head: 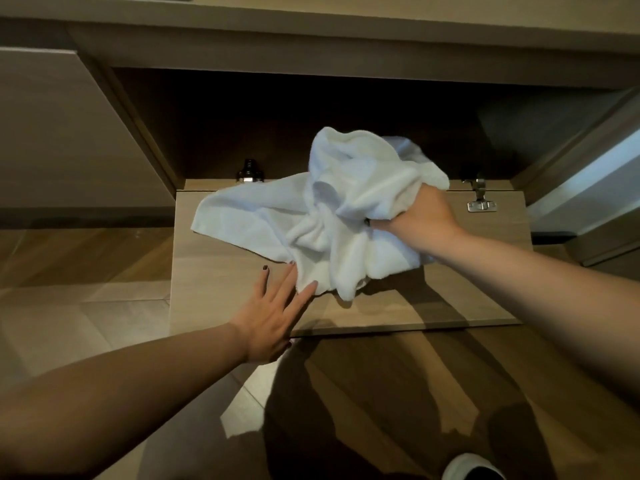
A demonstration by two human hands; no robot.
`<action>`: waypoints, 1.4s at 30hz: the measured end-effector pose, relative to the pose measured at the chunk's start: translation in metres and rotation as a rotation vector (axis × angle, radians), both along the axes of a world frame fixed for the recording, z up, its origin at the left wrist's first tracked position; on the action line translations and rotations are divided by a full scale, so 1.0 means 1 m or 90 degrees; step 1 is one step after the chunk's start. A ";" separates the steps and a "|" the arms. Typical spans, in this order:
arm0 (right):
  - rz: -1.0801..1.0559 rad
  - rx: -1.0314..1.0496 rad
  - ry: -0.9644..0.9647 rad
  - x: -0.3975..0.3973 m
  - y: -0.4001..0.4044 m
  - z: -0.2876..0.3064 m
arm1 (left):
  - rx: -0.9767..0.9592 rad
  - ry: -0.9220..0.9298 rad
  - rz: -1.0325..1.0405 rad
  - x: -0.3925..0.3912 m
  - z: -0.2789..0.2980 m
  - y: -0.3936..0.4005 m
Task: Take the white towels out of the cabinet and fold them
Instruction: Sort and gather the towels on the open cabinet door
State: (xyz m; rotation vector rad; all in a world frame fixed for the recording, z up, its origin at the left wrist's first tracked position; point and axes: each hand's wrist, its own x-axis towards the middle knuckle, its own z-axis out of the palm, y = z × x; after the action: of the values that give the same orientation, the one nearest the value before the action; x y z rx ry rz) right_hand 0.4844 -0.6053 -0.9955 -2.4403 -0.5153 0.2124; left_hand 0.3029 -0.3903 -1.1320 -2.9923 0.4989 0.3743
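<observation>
- white terry bunches out of your right hand (420,216), whose fingers are curled tight round a fistful of the towel (332,216); holding it by a wad like this gets it out fast, but leaves the cloth crumpled rather than spread.
- your left hand (273,317) is flat and relaxed, fingers straight, the tips just touching the towel's near hem; it grips nothing, and looks placed to pin or smooth that edge while the right hand lifts.
- the towel hangs partly from your fist and partly lies on the drop-down door (467,292) of the cabinet (242,126); one corner trails off to the left across the wood, and the top of the bundle rises in front of the dark opening.
- that door lies open and level like a shelf, carried by two metal hinges (479,199) at its back edge, so it serves as a handy surface to work on.
- inside, the cabinet is too dark to tell whether more towels wait there.
- by my reading, the taking-out is done for this towel and folding has not begun: no straight edge or crease shows yet.
- next you would likely need to find two corners and shake the cloth flat; the risk is that the loose near edge slips off the door's front lip onto the floor (86,299).
- a shoe (474,467) shows at the bottom edge, close under the door.
</observation>
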 end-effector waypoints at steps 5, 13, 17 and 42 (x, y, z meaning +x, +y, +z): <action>0.115 -0.081 -0.029 -0.024 0.002 0.005 | 0.083 0.007 -0.066 0.005 0.001 -0.008; 0.194 -0.129 -0.044 -0.026 -0.002 0.017 | 0.068 0.000 -0.139 -0.001 0.029 -0.008; 0.227 -0.116 -0.016 -0.016 0.012 0.025 | 0.009 -0.020 -0.143 0.002 0.055 -0.007; 0.103 0.263 0.571 0.023 0.040 0.202 | -0.320 -0.396 0.151 0.041 0.242 0.051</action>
State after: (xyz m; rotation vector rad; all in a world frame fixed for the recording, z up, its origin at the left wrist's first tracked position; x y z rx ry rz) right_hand 0.5079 -0.5657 -0.7938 -1.6661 -0.2950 1.0817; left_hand 0.3441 -0.3393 -0.8899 -3.3813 0.1893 -0.7683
